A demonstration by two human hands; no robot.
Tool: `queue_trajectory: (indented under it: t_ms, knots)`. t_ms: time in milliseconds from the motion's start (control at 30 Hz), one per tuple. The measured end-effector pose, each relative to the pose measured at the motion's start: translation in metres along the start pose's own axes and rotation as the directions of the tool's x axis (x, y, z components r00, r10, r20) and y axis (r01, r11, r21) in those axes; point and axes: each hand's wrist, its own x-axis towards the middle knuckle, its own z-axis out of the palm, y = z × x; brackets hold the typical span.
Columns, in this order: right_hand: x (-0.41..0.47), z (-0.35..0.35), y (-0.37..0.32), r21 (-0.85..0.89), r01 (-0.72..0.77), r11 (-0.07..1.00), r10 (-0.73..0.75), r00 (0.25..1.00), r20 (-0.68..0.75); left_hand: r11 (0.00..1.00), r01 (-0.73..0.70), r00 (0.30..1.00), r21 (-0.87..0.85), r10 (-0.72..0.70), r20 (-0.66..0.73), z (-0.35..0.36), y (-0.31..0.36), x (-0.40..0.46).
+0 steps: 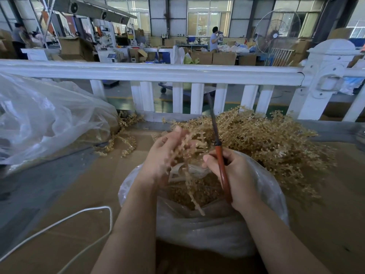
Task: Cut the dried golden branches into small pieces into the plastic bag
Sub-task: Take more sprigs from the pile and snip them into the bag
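The plastic bag [207, 228] is thin, clear and glossy; the branches [266, 139] look dry, golden (faintly shiny); brown cardboard [83, 190], matt, covers the tabletop.

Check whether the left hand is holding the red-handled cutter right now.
No, the right hand grips the red-handled cutter; the left hand holds a golden branch.

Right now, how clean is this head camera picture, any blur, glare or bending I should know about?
In the head view, the left hand and the branch it holds are smeared by motion blur; the right hand on the red-handled tool is sharper. Wide-angle distortion bows the white railing. The windows are bright, and the plastic bag shows soft glare.
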Motion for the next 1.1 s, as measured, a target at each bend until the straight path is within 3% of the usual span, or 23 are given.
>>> queue_trajectory:
  t_ms: [100,200,300,467,600,767,867,1100]
  knots:
    - [0.003,-0.003,0.0,0.18,-0.091,0.979,0.1,0.994,-0.041,0.993,0.086,0.994,-0.077,-0.08,0.075,-0.005,0.0,0.003]
    - [0.005,-0.005,0.001,0.245,-0.14,0.959,0.156,0.987,-0.047,0.983,0.112,0.978,-0.144,-0.084,0.191,-0.009,0.001,0.003]
    - [0.004,-0.005,0.001,0.272,-0.151,0.95,0.171,0.984,-0.05,0.995,0.091,0.967,-0.027,-0.082,0.243,-0.009,0.0,0.0]
    - [0.006,-0.003,0.003,0.246,-0.11,0.963,0.126,0.991,-0.05,0.988,0.135,0.974,0.076,-0.147,0.173,-0.001,-0.004,0.002]
    - [0.005,-0.003,0.004,0.242,-0.054,0.969,0.066,0.997,-0.042,0.993,0.116,0.985,0.013,-0.117,0.128,0.001,-0.005,0.002]
    - [0.003,-0.003,0.008,0.147,0.008,0.989,0.002,0.998,-0.069,0.979,0.112,0.994,-0.172,-0.111,0.015,0.0,-0.004,0.003]
    - [0.001,-0.001,0.01,-0.127,0.113,0.985,-0.12,0.991,-0.052,0.961,0.12,0.991,-0.249,-0.133,-0.035,0.001,-0.002,0.003]
    - [0.003,-0.001,0.027,-0.559,0.265,0.785,-0.329,0.944,-0.015,0.942,0.111,0.989,-0.316,-0.137,-0.059,0.005,0.0,0.002]
